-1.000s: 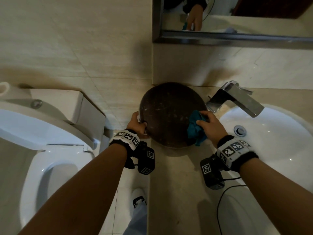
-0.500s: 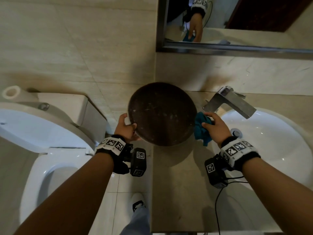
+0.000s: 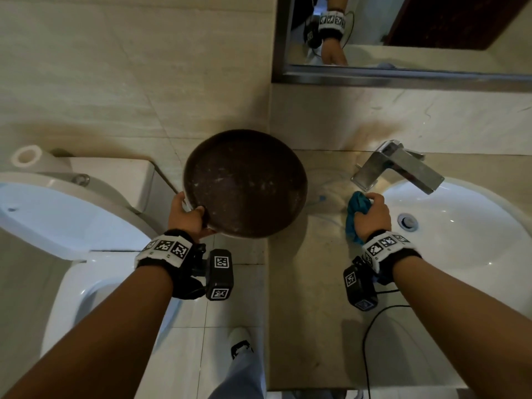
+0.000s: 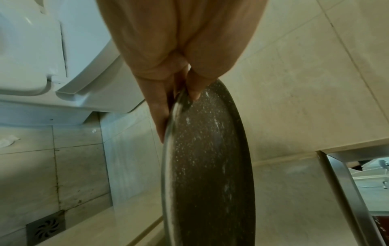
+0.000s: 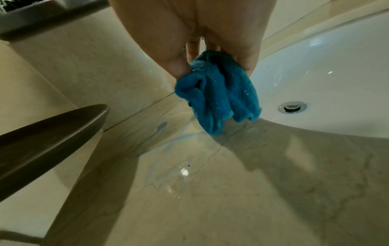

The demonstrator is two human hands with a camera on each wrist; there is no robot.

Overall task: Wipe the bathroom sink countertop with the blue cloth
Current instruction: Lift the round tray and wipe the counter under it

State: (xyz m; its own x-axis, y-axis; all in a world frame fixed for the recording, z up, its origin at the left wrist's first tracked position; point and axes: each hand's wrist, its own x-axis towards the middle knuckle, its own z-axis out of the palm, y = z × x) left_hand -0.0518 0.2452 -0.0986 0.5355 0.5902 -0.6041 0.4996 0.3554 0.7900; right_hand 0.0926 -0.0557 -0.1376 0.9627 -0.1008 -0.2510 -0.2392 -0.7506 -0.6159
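Note:
My right hand [image 3: 371, 216] grips a bunched blue cloth [image 3: 355, 214] [image 5: 219, 96] just above the beige countertop [image 3: 311, 283], between the faucet and the white basin. The cloth's lower folds hang down to the wet counter surface [image 5: 185, 171]. My left hand [image 3: 187, 217] [image 4: 174, 86] pinches the rim of a round dark speckled pan [image 3: 244, 182] [image 4: 210, 166], thumb on its inner face. It holds the pan tilted, off the counter's left edge. A faint bluish ring of water marks the counter near the pan.
A square chrome faucet [image 3: 397, 168] stands behind the white sink basin [image 3: 460, 240] with its drain [image 3: 407, 221]. A toilet [image 3: 57, 226] stands left of the counter, with a tiled floor and floor drain [image 4: 45, 230] below. A mirror [image 3: 403, 33] hangs above. A cable [image 3: 371, 341] crosses the counter front.
My left hand has lifted the pan off the counter and carried it left. My right hand with the cloth has drawn right, toward the faucet.

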